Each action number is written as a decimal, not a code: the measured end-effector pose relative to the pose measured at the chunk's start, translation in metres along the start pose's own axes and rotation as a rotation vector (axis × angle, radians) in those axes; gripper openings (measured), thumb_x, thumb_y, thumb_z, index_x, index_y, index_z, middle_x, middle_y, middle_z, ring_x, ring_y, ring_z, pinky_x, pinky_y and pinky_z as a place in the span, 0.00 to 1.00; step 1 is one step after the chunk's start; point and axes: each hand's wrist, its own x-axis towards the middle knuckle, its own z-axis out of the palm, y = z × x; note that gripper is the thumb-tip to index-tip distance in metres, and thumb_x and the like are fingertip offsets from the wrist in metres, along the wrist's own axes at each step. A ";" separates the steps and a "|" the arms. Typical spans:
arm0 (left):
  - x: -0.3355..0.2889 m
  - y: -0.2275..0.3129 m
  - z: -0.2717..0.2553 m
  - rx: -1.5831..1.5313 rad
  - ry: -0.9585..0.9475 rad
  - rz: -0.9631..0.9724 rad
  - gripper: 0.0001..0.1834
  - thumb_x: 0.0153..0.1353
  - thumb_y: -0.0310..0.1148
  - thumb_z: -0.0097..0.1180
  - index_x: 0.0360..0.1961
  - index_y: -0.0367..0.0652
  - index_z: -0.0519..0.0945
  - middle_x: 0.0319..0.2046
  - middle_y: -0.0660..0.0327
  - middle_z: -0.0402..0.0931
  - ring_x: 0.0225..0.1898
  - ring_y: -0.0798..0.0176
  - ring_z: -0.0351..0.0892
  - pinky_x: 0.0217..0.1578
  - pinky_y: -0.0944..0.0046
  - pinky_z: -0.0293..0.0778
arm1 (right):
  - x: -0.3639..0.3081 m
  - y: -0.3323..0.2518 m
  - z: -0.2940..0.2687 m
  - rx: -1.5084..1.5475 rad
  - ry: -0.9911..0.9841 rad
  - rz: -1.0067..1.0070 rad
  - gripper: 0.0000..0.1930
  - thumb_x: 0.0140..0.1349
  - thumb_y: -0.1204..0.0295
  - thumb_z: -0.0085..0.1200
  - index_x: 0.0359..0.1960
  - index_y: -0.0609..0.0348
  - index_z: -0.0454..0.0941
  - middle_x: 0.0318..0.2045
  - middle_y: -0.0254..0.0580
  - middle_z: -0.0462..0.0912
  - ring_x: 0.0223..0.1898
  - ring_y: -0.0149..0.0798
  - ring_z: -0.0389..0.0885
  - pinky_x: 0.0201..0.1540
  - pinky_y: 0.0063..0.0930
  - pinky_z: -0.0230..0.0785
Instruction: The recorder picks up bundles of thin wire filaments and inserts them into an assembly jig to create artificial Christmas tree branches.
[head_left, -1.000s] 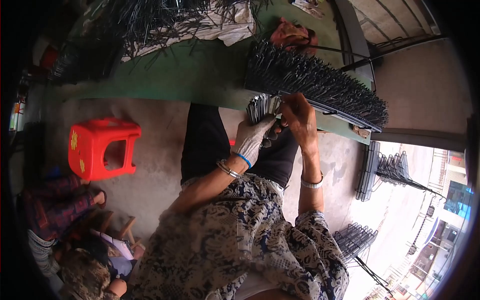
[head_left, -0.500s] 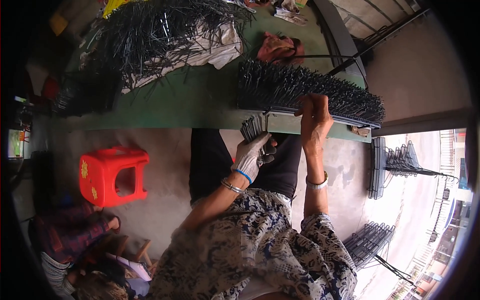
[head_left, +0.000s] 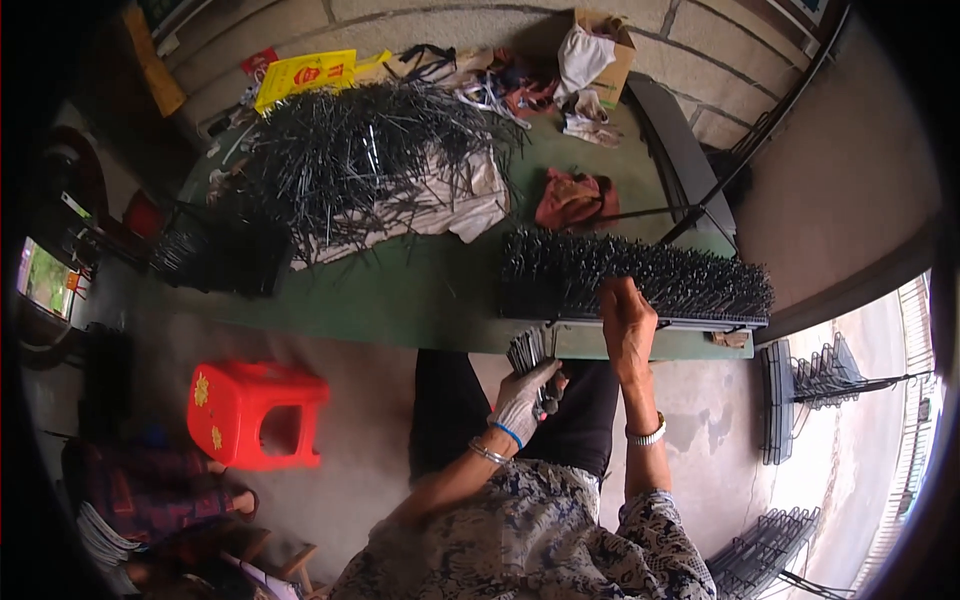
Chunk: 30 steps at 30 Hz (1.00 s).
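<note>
Two hands working at the near edge of a green table (head_left: 420,300). One long row of dark spiky wire pieces (head_left: 640,285) is lying along the table's near right edge, packed upright like a brush strip on a thin frame. One big loose heap of thin black wires (head_left: 360,160) is sitting far left on the table, over 1 pale cloth (head_left: 455,205). One red-pink rag (head_left: 572,198) is lying just beyond the row, and 1 cardboard box (head_left: 600,45) w/ white cloth is standing at the far end.

The left hand (head_left: 522,400), in a white glove, is closing round 1 small bundle of dark wires (head_left: 527,350), gripping it from below; the bundle is sticking up toward the table edge, just left of the row's near-left corner. The right hand (head_left: 628,325), bare, is resting on the row's near side, fingers curled over the spikes; can't tell if it's pinching a single wire. The two hands are near each other, not touching.

Off the table: 1 red plastic stool (head_left: 255,415) is standing on the floor to the left. At least 2 dark wire racks (head_left: 810,385) are lying on the floor right & near right.
</note>
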 end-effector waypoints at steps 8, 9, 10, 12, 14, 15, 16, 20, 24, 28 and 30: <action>0.000 0.002 0.000 -0.019 0.006 -0.016 0.11 0.60 0.39 0.62 0.31 0.43 0.81 0.23 0.65 0.80 0.18 0.73 0.75 0.14 0.74 0.66 | 0.015 0.001 0.004 0.025 -0.113 -0.034 0.02 0.64 0.78 0.51 0.35 0.60 0.76 0.21 0.38 0.78 0.22 0.28 0.77 0.25 0.23 0.67; 0.000 0.009 0.005 0.002 0.031 -0.024 0.11 0.60 0.39 0.62 0.32 0.43 0.81 0.23 0.64 0.80 0.19 0.73 0.76 0.14 0.74 0.67 | 0.017 0.001 0.006 0.037 -0.087 -0.072 0.03 0.64 0.78 0.51 0.36 0.61 0.76 0.21 0.38 0.78 0.22 0.28 0.77 0.26 0.23 0.68; 0.002 0.010 0.002 0.016 0.019 -0.025 0.10 0.60 0.39 0.62 0.33 0.43 0.81 0.23 0.64 0.80 0.19 0.73 0.76 0.15 0.73 0.67 | 0.018 0.005 0.009 0.023 -0.087 -0.082 0.03 0.64 0.78 0.51 0.36 0.60 0.77 0.20 0.40 0.78 0.21 0.31 0.77 0.25 0.24 0.68; 0.008 0.008 -0.001 -0.024 -0.018 -0.014 0.10 0.61 0.38 0.62 0.34 0.43 0.80 0.24 0.63 0.80 0.20 0.72 0.77 0.15 0.73 0.69 | 0.019 0.003 0.013 -0.065 -0.067 -0.119 0.03 0.61 0.78 0.54 0.36 0.57 0.77 0.24 0.41 0.78 0.23 0.38 0.77 0.26 0.28 0.68; 0.011 0.006 -0.004 -0.056 -0.066 -0.030 0.11 0.62 0.39 0.61 0.36 0.41 0.80 0.24 0.63 0.80 0.20 0.71 0.77 0.16 0.73 0.69 | 0.018 0.006 0.013 -0.117 -0.068 -0.114 0.04 0.60 0.78 0.55 0.36 0.55 0.78 0.26 0.41 0.77 0.24 0.40 0.77 0.27 0.30 0.68; 0.010 0.004 -0.006 -0.058 -0.076 -0.029 0.11 0.62 0.38 0.61 0.36 0.41 0.80 0.24 0.63 0.80 0.20 0.71 0.77 0.17 0.73 0.69 | 0.018 0.003 0.012 -0.169 -0.057 -0.111 0.04 0.59 0.77 0.56 0.35 0.54 0.78 0.27 0.41 0.76 0.26 0.42 0.77 0.28 0.32 0.68; 0.010 0.003 -0.007 -0.056 -0.080 -0.024 0.11 0.62 0.38 0.61 0.37 0.41 0.80 0.25 0.63 0.80 0.21 0.71 0.77 0.17 0.73 0.69 | 0.018 0.001 0.011 -0.221 -0.044 -0.111 0.04 0.58 0.76 0.57 0.35 0.52 0.79 0.29 0.41 0.76 0.27 0.43 0.77 0.29 0.34 0.69; 0.003 0.000 -0.009 -0.039 -0.098 0.001 0.11 0.61 0.38 0.61 0.37 0.41 0.81 0.25 0.63 0.80 0.21 0.71 0.77 0.17 0.73 0.68 | 0.017 0.007 0.015 -0.260 -0.044 -0.076 0.05 0.57 0.71 0.59 0.35 0.50 0.80 0.30 0.41 0.75 0.29 0.45 0.78 0.31 0.37 0.70; 0.001 0.000 -0.005 -0.047 -0.062 -0.018 0.10 0.61 0.37 0.62 0.37 0.42 0.80 0.25 0.63 0.80 0.21 0.71 0.77 0.17 0.73 0.68 | 0.005 0.002 0.011 -0.285 -0.022 -0.016 0.05 0.57 0.71 0.60 0.36 0.48 0.81 0.31 0.41 0.75 0.30 0.45 0.78 0.31 0.37 0.70; 0.005 -0.001 -0.005 -0.049 -0.090 -0.027 0.10 0.61 0.37 0.62 0.37 0.41 0.80 0.24 0.62 0.80 0.21 0.71 0.77 0.17 0.73 0.68 | -0.001 0.004 0.009 -0.304 -0.063 -0.024 0.05 0.58 0.71 0.59 0.37 0.47 0.81 0.31 0.40 0.76 0.30 0.45 0.79 0.31 0.37 0.70; 0.005 -0.001 -0.003 -0.025 -0.079 -0.032 0.10 0.61 0.37 0.62 0.37 0.41 0.80 0.24 0.62 0.80 0.21 0.71 0.77 0.17 0.73 0.68 | -0.006 0.005 0.009 -0.407 -0.155 -0.010 0.07 0.60 0.69 0.59 0.40 0.46 0.82 0.33 0.40 0.77 0.32 0.44 0.80 0.32 0.36 0.71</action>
